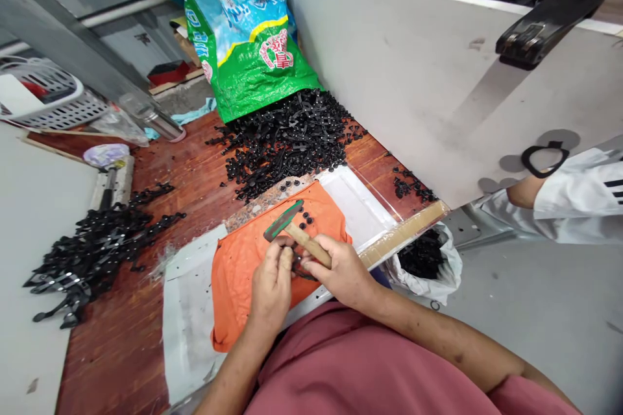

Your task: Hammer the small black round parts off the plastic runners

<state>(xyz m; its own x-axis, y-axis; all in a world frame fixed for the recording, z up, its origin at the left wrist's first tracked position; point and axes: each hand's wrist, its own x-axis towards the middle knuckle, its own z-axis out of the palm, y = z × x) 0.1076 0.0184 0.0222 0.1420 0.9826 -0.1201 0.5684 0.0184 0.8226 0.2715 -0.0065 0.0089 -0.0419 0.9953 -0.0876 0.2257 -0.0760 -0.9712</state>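
Observation:
My right hand point(341, 269) is closed round the wooden handle of a small hammer point(299, 233) whose green head lies over the orange cloth point(233, 275). My left hand point(272, 282) is pinched on a small black plastic part held just under the handle; the part is mostly hidden by my fingers. A few tiny black caps point(304, 217) lie on the cloth beside the hammer head. Both hands meet over the near edge of the cloth.
A big heap of black plastic parts point(287, 142) spills from a green woven sack point(243, 32). Another pile of parts point(92, 253) lies left on the wooden table. A white bag of parts point(428, 259) hangs at the right edge. Another person's white sleeve point(579, 194) is at far right.

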